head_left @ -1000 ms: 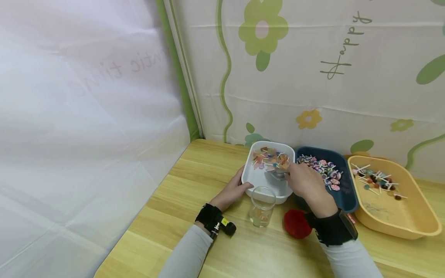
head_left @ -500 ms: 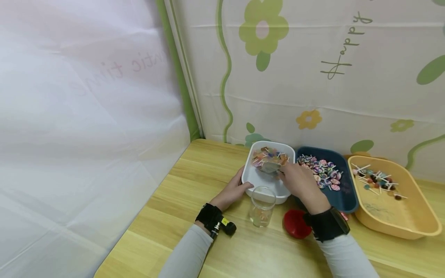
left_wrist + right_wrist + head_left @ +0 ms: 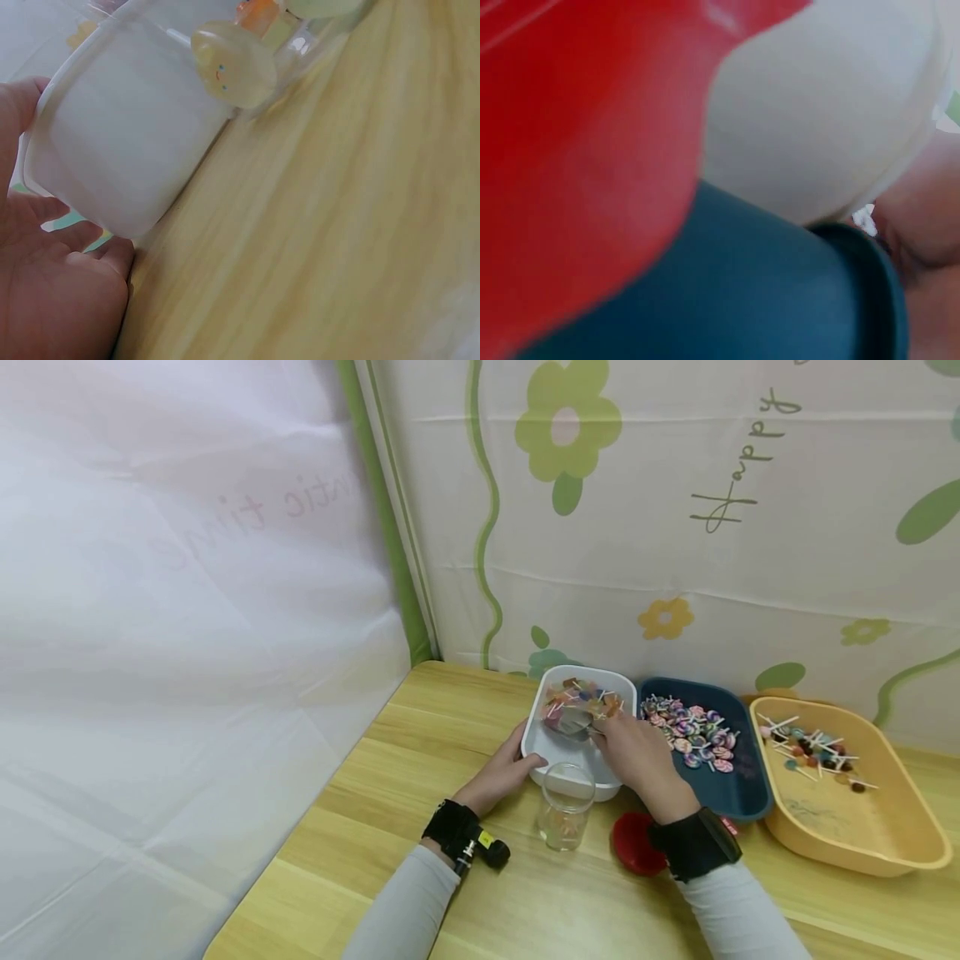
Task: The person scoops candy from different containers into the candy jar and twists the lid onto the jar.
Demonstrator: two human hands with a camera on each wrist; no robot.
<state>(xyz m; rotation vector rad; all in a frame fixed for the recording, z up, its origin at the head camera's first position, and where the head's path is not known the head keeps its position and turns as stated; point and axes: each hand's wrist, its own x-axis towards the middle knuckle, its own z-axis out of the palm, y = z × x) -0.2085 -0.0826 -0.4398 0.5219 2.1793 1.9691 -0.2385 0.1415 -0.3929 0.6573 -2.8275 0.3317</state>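
My left hand (image 3: 501, 774) grips the near left corner of a white bin (image 3: 550, 746), thumb over the rim and fingers against the outside wall. Inside the bin, colourful small lollipops (image 3: 581, 693) are heaped toward the far end. My right hand (image 3: 637, 756) reaches over the bin's right side and holds a clear scoop (image 3: 576, 723), whose bowl is down at the near edge of the heap. A transparent jar (image 3: 564, 827) with a few candies in its bottom stands before the bin; a pale yellow one with a tiny face (image 3: 234, 64) shows in the left wrist view.
A red lid (image 3: 636, 843) lies right of the jar, under the right wrist. Beside the white bin stand a dark blue bin (image 3: 738, 789) with swirl lollipops and a yellow bin (image 3: 881, 814) with ball lollipops. A printed cloth (image 3: 600, 560) hangs behind.
My right hand has moved left with the scoop, which has gone from the bin's right side into the near edge of the lollipops. The left hand stays on the bin.
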